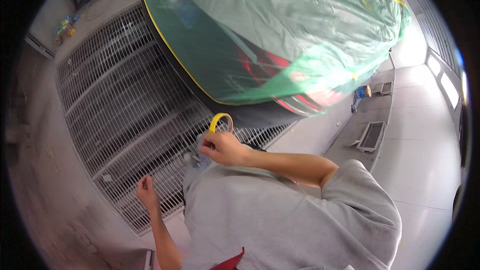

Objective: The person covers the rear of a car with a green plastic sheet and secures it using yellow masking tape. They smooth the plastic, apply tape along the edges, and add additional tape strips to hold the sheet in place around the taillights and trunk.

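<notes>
Car (pixel 260 116) is wrapped in loose green see-through film (pixel 320 15), with the red lights (pixel 299 103) showing through it and a thin yellow line of tape (pixel 171 51) running along the film's edge near the bottom of the car; the roll of yellow tape (pixel 215 121) is on the near side of the car, close to its dark lower edge, though I can't tell if it touches; it's in the right hand (pixel 222 148), fingers bent in tight and the ring sticking up above them; the left hand (pixel 147 193) hangs off to the near left of the car, above the floor grate (pixel 115 105), fingers loosely curled with the thumb close to them; nothing shows in it, but I can't tell if something tiny is pinched there; that grate spreads out left of the car and runs under its near end; further left of the car, toward the far side, there's a yellow and blue clump (pixel 65 30) on the floor; right of the car sit a blue can (pixel 363 91) and a rectangular frame (pixel 372 136), with bright panels (pixel 449 90) on the wall beyond.
</notes>
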Tool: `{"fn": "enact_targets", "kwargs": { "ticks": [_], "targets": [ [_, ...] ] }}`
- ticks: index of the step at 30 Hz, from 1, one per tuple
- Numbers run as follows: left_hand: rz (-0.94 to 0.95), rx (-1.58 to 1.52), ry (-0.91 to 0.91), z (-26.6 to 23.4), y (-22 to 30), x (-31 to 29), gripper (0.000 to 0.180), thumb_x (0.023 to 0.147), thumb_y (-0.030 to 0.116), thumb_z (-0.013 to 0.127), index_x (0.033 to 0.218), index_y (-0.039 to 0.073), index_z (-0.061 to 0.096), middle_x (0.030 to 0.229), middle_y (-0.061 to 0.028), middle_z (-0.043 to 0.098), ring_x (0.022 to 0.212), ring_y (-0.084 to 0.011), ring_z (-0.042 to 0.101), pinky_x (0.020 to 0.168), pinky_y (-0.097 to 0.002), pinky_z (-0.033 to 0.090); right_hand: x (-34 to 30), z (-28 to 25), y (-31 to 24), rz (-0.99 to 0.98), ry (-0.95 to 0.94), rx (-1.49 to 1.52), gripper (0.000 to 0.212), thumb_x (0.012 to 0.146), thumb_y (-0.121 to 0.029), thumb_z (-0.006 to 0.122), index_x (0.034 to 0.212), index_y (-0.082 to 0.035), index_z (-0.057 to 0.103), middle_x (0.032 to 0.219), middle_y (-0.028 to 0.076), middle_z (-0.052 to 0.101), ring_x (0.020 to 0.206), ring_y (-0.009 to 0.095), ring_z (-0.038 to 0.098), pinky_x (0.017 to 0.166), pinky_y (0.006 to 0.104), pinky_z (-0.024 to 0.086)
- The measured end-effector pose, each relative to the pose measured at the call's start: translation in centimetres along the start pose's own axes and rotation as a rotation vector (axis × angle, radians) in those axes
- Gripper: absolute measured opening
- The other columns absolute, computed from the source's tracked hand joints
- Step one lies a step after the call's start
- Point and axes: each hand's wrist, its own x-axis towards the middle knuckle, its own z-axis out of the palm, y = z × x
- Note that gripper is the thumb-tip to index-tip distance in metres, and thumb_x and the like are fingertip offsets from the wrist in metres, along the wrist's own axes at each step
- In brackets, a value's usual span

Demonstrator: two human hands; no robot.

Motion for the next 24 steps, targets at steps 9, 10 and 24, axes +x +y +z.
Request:
{"fn": "enact_targets", "kwargs": {
  "ticks": [9,10,24],
  "targets": [
    [0.195,-0.166,-0.161,4.4,8.5,16.1,0.028,0.100,0.021,0.071,0.116,-0.003,0.071,0.101,-0.0088,0.075,0.092,-0.0173,0.071,0.084,-0.0313,0.055,15.1,6.4,-2.3,0.104,-0.095,-0.015,0.028,0.095,-0.028,0.067,0.094,0.000,0.068,0.085,0.020,0.073,0.079,0.040,0.071,0.071,0.0479,0.054],
    [0.164,-0.062,-0.171,4.3,9.8,18.0,0.030,0.100,0.023,0.071,0.117,-0.003,0.072,0.102,-0.0106,0.076,0.093,-0.0190,0.072,0.085,-0.0324,0.056,17.6,7.4,-2.5,0.088,-0.127,-0.025,0.028,0.095,-0.029,0.067,0.095,-0.001,0.069,0.086,0.021,0.073,0.081,0.041,0.071,0.072,0.0491,0.054],
    [-0.006,0.080,0.121,-12.8,14.4,47.0,0.029,0.098,0.023,0.071,0.110,-0.004,0.072,0.094,-0.0085,0.073,0.081,-0.0155,0.065,0.077,-0.0320,0.053,58.0,8.1,-17.2,-0.162,-0.180,-0.044,0.030,0.096,-0.030,0.067,0.096,0.000,0.069,0.086,0.020,0.072,0.082,0.039,0.069,0.075,0.0492,0.053]
  ]
}}
